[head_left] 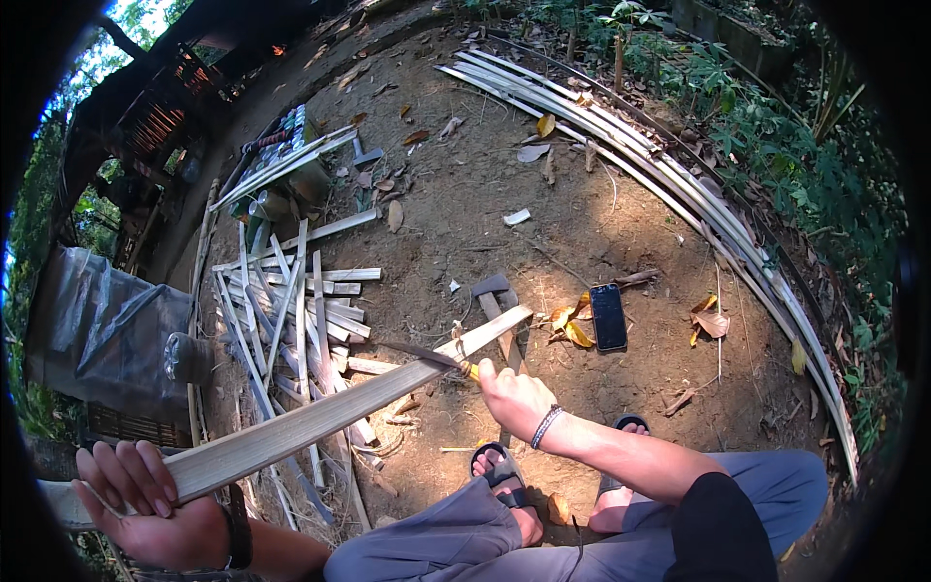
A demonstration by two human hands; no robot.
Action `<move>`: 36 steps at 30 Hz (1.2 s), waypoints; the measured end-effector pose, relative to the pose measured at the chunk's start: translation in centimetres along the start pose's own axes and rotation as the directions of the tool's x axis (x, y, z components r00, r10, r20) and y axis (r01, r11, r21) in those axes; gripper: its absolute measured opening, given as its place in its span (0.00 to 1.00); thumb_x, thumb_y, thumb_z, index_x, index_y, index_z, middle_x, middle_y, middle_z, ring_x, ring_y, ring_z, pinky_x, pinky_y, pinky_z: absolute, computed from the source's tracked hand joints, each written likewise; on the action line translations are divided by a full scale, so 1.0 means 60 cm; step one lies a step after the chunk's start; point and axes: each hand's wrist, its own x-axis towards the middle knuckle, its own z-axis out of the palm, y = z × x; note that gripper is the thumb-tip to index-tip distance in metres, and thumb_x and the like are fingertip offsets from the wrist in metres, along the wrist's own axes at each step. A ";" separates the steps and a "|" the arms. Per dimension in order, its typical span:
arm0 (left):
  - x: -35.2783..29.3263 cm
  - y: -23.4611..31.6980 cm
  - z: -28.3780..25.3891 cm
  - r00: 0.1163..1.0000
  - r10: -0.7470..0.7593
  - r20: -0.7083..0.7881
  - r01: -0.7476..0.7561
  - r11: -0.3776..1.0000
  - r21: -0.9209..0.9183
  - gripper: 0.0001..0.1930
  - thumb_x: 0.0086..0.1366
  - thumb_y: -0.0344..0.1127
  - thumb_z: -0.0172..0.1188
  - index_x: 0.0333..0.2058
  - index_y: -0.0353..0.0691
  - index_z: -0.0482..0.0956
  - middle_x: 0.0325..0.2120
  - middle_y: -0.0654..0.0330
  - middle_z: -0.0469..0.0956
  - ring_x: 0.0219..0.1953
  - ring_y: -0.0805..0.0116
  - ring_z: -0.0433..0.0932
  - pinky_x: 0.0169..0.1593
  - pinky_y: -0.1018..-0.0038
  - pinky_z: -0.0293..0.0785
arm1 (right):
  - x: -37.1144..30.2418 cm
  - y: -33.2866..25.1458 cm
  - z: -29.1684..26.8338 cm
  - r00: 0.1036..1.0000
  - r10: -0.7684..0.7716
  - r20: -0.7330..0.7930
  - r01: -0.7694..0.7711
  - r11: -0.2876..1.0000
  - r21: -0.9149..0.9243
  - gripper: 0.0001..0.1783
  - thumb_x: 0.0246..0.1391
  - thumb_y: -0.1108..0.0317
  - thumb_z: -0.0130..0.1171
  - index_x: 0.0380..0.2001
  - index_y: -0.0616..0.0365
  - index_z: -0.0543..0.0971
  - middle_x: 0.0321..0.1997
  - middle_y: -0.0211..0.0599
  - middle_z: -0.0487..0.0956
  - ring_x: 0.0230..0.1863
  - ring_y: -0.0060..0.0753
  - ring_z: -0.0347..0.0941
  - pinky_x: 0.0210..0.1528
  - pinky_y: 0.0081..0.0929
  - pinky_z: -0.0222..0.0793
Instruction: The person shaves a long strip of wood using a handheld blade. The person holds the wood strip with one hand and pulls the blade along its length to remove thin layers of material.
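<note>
A long pale wooden or bamboo slat [320,419] slants across the lower left, its far end raised toward the middle. Around its near end my left hand [145,504] is closed, fingers curled over the top. My right hand [516,400] grips the yellow handle of a knife [432,355]. The dark blade lies across the slat near its far end, pointing left, and a small curled shaving [458,332] sticks up beside it. Partly behind the slat, a hammer [493,284] with a wooden handle rests on the ground.
Split strips [301,301] lie heaped at left. A black phone [608,317] rests on the dirt near dry leaves. Long bent poles [669,179] curve along the right. Another hammer-like tool [367,155] is farther off. Plastic sheeting [107,320] covers something at far left. My sandalled feet [499,472] are below.
</note>
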 end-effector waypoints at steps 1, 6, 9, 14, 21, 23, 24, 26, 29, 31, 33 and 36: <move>-0.003 -0.003 0.010 1.000 -0.015 0.016 0.016 0.999 -0.030 0.15 0.69 0.36 0.43 0.22 0.45 0.55 0.13 0.68 0.50 0.10 0.80 0.45 0.13 0.83 0.45 | 0.005 0.059 0.032 0.997 0.075 0.029 -0.075 0.997 -0.002 0.10 0.59 0.69 0.42 0.38 0.66 0.63 0.18 0.51 0.76 0.21 0.50 0.77 0.18 0.40 0.72; -0.009 -0.001 0.006 1.000 -0.005 -0.018 0.005 1.000 0.009 0.15 0.68 0.35 0.45 0.22 0.45 0.56 0.14 0.68 0.51 0.10 0.80 0.45 0.14 0.82 0.45 | -0.013 -0.048 -0.044 0.992 -0.045 0.116 0.032 0.994 0.106 0.10 0.59 0.69 0.42 0.39 0.66 0.62 0.19 0.53 0.76 0.23 0.53 0.78 0.20 0.41 0.73; -0.006 0.000 0.006 0.998 -0.038 0.043 0.041 0.997 -0.066 0.15 0.67 0.35 0.46 0.21 0.45 0.55 0.14 0.68 0.51 0.10 0.79 0.46 0.14 0.82 0.45 | -0.018 0.010 0.018 0.991 0.052 0.123 -0.067 0.991 0.119 0.10 0.59 0.69 0.41 0.39 0.66 0.63 0.20 0.52 0.77 0.24 0.53 0.78 0.20 0.42 0.73; -0.005 0.000 -0.010 0.998 -0.019 0.060 0.026 0.994 -0.106 0.15 0.67 0.34 0.46 0.21 0.45 0.55 0.13 0.67 0.51 0.10 0.79 0.45 0.14 0.82 0.46 | -0.002 -0.017 -0.019 0.994 -0.001 0.106 -0.012 0.992 0.129 0.08 0.59 0.71 0.40 0.38 0.66 0.63 0.19 0.54 0.77 0.22 0.54 0.78 0.21 0.45 0.73; -0.013 0.008 0.001 0.999 -0.019 -0.045 0.019 1.000 -0.008 0.15 0.68 0.34 0.46 0.21 0.45 0.55 0.13 0.68 0.51 0.10 0.80 0.45 0.14 0.83 0.45 | -0.002 0.034 0.023 0.979 0.152 0.138 -0.168 0.979 0.118 0.11 0.60 0.68 0.38 0.40 0.66 0.62 0.20 0.52 0.78 0.23 0.53 0.77 0.22 0.45 0.73; -0.018 0.008 -0.004 1.000 -0.026 -0.014 0.026 1.000 0.007 0.15 0.68 0.35 0.45 0.21 0.45 0.55 0.13 0.68 0.51 0.10 0.80 0.45 0.14 0.83 0.45 | -0.022 -0.017 -0.008 0.985 0.065 0.158 -0.087 0.987 0.136 0.10 0.58 0.71 0.40 0.39 0.67 0.61 0.19 0.54 0.76 0.22 0.54 0.77 0.22 0.45 0.73; -0.017 0.007 -0.003 1.000 0.004 -0.001 -0.004 1.000 0.001 0.15 0.68 0.35 0.45 0.21 0.45 0.55 0.13 0.68 0.50 0.10 0.80 0.45 0.14 0.83 0.45 | -0.028 -0.043 -0.022 0.967 0.044 0.250 -0.071 0.992 0.101 0.10 0.57 0.72 0.41 0.39 0.69 0.62 0.20 0.53 0.78 0.24 0.50 0.79 0.22 0.42 0.75; -0.016 0.006 -0.002 1.000 0.006 0.023 -0.005 1.000 -0.025 0.15 0.69 0.35 0.44 0.21 0.45 0.55 0.13 0.68 0.50 0.10 0.80 0.45 0.14 0.83 0.45 | -0.022 -0.044 -0.021 0.986 -0.026 0.167 0.015 0.998 0.063 0.10 0.58 0.72 0.41 0.40 0.69 0.62 0.20 0.53 0.78 0.24 0.49 0.79 0.21 0.41 0.74; -0.021 0.001 0.015 0.999 -0.040 -0.009 0.039 0.998 -0.058 0.15 0.69 0.35 0.44 0.22 0.45 0.55 0.13 0.68 0.50 0.10 0.79 0.45 0.14 0.83 0.45 | -0.010 0.118 0.062 0.982 0.163 0.096 -0.159 0.986 -0.051 0.10 0.59 0.71 0.42 0.40 0.68 0.63 0.20 0.52 0.78 0.24 0.49 0.79 0.20 0.38 0.74; -0.018 0.003 0.012 1.000 -0.013 -0.015 0.013 0.998 -0.055 0.15 0.69 0.35 0.44 0.22 0.45 0.55 0.13 0.68 0.50 0.10 0.80 0.45 0.13 0.83 0.45 | -0.004 0.053 0.035 0.982 0.139 0.128 -0.144 0.989 0.032 0.10 0.58 0.71 0.42 0.40 0.68 0.62 0.19 0.51 0.77 0.23 0.49 0.79 0.20 0.38 0.74; -0.017 0.004 -0.012 0.999 -0.043 0.026 0.044 0.998 -0.046 0.15 0.69 0.35 0.44 0.22 0.45 0.55 0.13 0.68 0.50 0.09 0.80 0.44 0.13 0.83 0.45 | -0.026 -0.026 -0.019 0.980 0.049 0.191 -0.068 0.993 0.094 0.11 0.57 0.73 0.42 0.41 0.70 0.61 0.20 0.52 0.77 0.24 0.50 0.79 0.21 0.41 0.74; -0.020 0.007 0.003 1.000 0.000 0.013 0.001 0.999 -0.043 0.15 0.70 0.36 0.44 0.22 0.45 0.55 0.13 0.68 0.50 0.09 0.80 0.44 0.13 0.83 0.45 | -0.036 -0.068 -0.037 0.988 -0.089 0.125 0.081 0.994 0.069 0.13 0.57 0.72 0.43 0.42 0.69 0.62 0.20 0.53 0.77 0.24 0.50 0.79 0.22 0.41 0.75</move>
